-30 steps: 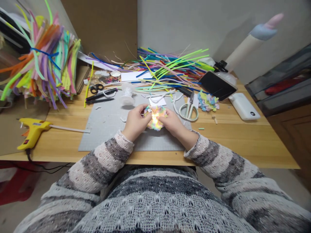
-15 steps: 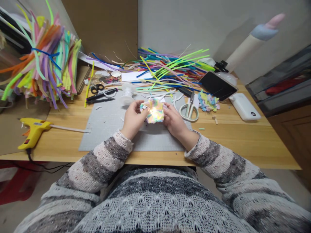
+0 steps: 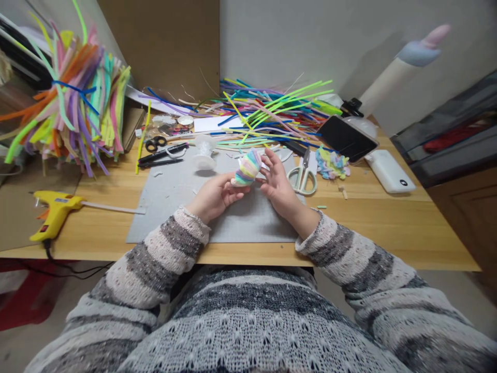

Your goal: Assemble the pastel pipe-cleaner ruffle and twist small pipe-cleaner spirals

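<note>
A small pastel-striped piece of pipe-cleaner work [image 3: 247, 168] stands tilted above the grey cutting mat [image 3: 151, 217], its pink, yellow, green and blue stripes facing me. My left hand [image 3: 217, 197] pinches its lower left end between thumb and fingers. My right hand [image 3: 278, 189] is beside its right side, fingers stretched and apart; whether a fingertip touches it I cannot tell. A spool of clear thread [image 3: 204, 153] stands on the mat left of the piece. Scissors with pale green handles [image 3: 302, 178] lie just right of my right hand.
Loose pipe cleaners [image 3: 272, 111] heap along the wall, and a tied bundle [image 3: 73, 98] stands at the left. A yellow glue gun [image 3: 54, 212] lies near the front left. A phone [image 3: 348, 139], a white power bank [image 3: 390, 171] and a pastel pipe-cleaner cluster [image 3: 332, 163] are at right.
The piece has turned from a broad, brightly lit face to its striped side. My right hand has loosened from it and its fingers have spread, while my left hand has moved below it.
</note>
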A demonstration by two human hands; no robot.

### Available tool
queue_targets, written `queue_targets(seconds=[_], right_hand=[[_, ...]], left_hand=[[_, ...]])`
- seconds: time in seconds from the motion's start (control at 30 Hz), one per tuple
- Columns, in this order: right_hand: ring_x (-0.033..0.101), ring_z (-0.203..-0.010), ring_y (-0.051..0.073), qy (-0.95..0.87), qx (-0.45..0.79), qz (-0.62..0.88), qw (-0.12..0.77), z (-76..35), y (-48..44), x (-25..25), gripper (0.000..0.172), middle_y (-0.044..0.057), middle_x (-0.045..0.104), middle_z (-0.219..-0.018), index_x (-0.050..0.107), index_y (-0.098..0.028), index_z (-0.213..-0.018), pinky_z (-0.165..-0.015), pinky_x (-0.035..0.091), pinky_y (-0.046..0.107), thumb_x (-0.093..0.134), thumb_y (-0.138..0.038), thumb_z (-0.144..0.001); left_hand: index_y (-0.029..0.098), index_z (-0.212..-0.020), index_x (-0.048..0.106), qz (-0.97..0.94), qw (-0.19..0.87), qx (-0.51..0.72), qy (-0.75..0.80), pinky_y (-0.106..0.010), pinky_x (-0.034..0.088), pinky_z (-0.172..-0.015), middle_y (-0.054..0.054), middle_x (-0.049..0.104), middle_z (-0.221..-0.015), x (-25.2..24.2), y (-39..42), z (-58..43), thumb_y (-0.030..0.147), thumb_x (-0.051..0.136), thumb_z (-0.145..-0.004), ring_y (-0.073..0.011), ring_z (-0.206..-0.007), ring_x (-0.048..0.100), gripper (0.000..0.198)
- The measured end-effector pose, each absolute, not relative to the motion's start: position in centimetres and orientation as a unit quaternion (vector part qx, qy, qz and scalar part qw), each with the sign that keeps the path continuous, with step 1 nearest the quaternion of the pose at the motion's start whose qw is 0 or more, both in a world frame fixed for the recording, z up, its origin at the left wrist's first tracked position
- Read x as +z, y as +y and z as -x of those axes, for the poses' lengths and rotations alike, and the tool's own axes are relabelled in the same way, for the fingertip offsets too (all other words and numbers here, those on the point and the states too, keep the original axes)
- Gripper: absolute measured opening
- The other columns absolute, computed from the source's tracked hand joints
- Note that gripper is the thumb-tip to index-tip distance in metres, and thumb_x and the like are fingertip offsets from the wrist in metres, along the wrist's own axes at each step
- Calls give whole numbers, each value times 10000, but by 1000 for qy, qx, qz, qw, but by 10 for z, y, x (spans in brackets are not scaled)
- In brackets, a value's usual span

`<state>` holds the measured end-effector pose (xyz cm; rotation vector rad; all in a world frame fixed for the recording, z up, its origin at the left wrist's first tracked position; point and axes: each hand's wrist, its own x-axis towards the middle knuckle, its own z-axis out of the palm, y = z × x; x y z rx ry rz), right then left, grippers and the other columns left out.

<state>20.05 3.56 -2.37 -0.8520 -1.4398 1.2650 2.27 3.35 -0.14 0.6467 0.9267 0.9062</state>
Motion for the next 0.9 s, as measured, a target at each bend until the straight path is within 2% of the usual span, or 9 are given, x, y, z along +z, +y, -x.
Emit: queue_targets(seconds=[0.07, 0.2, 0.3, 0.37, 0.47, 0.53, 0.67, 0.8, 0.9], right_hand=[[328, -1408, 285, -655, 466, 347, 483, -201, 32, -23, 1035, 48, 260, -1555, 235, -354, -1457, -1122, 342, 465, 776, -609, -613], [256, -1444, 268, -696, 392, 357, 485, -199, 24, -17, 895, 49, 280, -1540, 307, -303, -1439, -1195, 225, 432, 772, -467, -693], [388, -1365, 257, -650, 425, 376, 505, -198, 27, -15, 818, 63, 374, -1480, 350, -280, -1403, -1145, 328, 407, 741, -468, -710], [474, -1285, 247, -602, 467, 398, 511, -200, 35, -17, 752, 65, 472, -1394, 407, -272, -1345, -1081, 406, 392, 737, -469, -699], [569, -1141, 242, -528, 547, 445, 473, -205, 46, -21, 592, 61, 596, -1214, 509, -253, -1201, -943, 503, 392, 726, -437, -682], [611, -1033, 235, -483, 588, 481, 436, -208, 51, -22, 524, 54, 633, -1118, 544, -240, -1138, -844, 538, 387, 716, -396, -667], [633, -944, 196, -438, 619, 500, 418, -213, 52, -19, 433, 37, 654, -1054, 574, -241, -1108, -804, 545, 365, 677, -332, -698], [635, -981, 185, -473, 574, 515, 426, -219, 57, -19, 415, 49, 652, -1107, 576, -235, -1129, -881, 533, 381, 660, -346, -738], [629, -965, 195, -542, 468, 539, 443, -230, 65, -20, 432, 65, 637, -1136, 581, -228, -1158, -840, 543, 389, 639, -379, -757]], left_hand=[[133, -828, 703, -293, 775, 370, 420, -191, 522, -528, -102, 700, -787, -2, 33, -21, 226, 538, -825, -134, -656, 646, 190], [143, -841, 722, -330, 812, 291, 383, -226, 510, -519, -112, 717, -765, -3, 30, -22, 293, 557, -811, -156, -625, 647, 225], [162, -966, 697, -334, 818, 297, 363, -274, 551, -619, -112, 726, -875, -3, 28, -24, 389, 519, -848, -195, -751, 685, 311], [167, -1002, 668, -337, 790, 344, 380, -273, 554, -648, -108, 714, -933, -3, 29, -25, 415, 493, -876, -181, -777, 679, 329], [157, -1029, 609, -355, 687, 446, 451, -246, 541, -641, -86, 680, -975, -3, 30, -25, 294, 565, -848, -135, -736, 657, 232], [152, -1076, 561, -348, 642, 472, 494, -252, 542, -651, -73, 662, -966, -3, 31, -24, 191, 611, -794, -124, -705, 651, 289], [134, -1116, 517, -327, 643, 457, 520, -286, 554, -668, -87, 664, -917, 1, 34, -17, 180, 618, -774, -147, -694, 662, 360], [145, -1133, 518, -337, 619, 462, 539, -272, 553, -723, -108, 662, -1028, 3, 38, -11, 210, 602, -787, -172, -870, 676, 362], [154, -1195, 510, -392, 566, 465, 557, -291, 543, -819, -117, 621, -1182, -2, 42, -6, 240, 586, -808, -191, -1057, 632, 404]])
